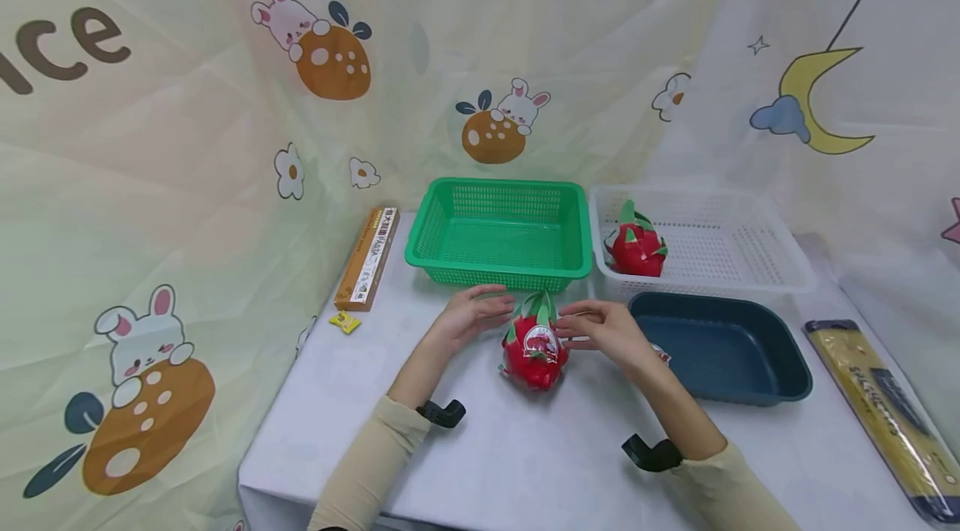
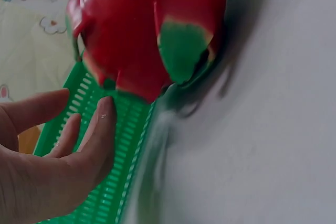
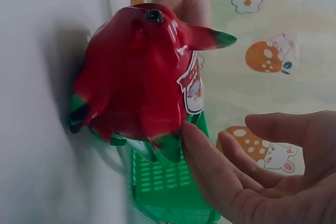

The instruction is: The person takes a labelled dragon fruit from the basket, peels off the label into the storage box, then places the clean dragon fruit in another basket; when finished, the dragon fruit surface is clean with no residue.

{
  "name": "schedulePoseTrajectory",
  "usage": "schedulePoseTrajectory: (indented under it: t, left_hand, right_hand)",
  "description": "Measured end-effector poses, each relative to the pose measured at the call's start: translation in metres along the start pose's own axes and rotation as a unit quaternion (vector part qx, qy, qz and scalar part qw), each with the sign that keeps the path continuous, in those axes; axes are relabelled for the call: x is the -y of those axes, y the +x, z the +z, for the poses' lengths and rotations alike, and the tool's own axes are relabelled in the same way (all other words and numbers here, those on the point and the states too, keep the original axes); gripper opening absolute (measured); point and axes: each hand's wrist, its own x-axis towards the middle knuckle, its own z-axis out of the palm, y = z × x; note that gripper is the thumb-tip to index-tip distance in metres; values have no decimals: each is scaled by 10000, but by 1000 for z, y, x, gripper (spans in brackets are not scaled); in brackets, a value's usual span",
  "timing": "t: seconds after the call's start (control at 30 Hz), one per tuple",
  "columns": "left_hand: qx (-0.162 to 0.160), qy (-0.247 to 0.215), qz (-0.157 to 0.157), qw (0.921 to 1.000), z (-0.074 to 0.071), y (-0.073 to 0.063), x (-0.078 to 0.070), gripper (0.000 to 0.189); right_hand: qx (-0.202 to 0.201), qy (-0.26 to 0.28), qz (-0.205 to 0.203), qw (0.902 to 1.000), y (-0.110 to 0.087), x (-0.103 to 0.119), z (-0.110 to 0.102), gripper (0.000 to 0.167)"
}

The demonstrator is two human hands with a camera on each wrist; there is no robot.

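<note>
A red toy dragon fruit [image 1: 534,352] with green leaf tips and a label lies on the white table, between my two hands. My left hand [image 1: 474,318] is at its left with fingers relaxed. In the left wrist view a small gap shows between those fingertips [image 2: 106,106] and the dragon fruit [image 2: 136,30]. On the right side, my right hand [image 1: 606,331] has its fingers loosely extended; in the right wrist view one fingertip [image 3: 191,129] meets the edge of the dragon fruit [image 3: 136,72], though contact is hard to tell. Neither hand grips it.
Behind the hands stand a green basket [image 1: 498,274] and a white basket [image 1: 750,285] with another dragon fruit [image 1: 637,252] inside. A dark blue tray [image 1: 720,356] sits at the right, beside a long yellow package [image 1: 885,414]. At left lie a pasta box [image 1: 367,260] and a yellow wrapped candy [image 1: 345,322].
</note>
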Motion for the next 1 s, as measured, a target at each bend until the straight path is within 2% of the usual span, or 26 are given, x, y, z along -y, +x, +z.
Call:
schedulePoseTrajectory:
  t: [0.17,0.37,0.7,1.0]
  left_hand:
    - [32,384,-127,9992,10,0,5,48]
    - [-100,670,-180,9975,15,1,8,52]
    - [-370,659,-256,9968,18,1,9,59]
    - [-446,660,-276,9964,19,1,10,58]
  right_hand:
    - [149,117,53,9998,3,-1,0,46]
    - [220,140,100,9996,5,-4,-2,43]
    - [91,-337,55,9994,3,-7,1,41]
    - [117,-231,40,9997,4,-9,1,40]
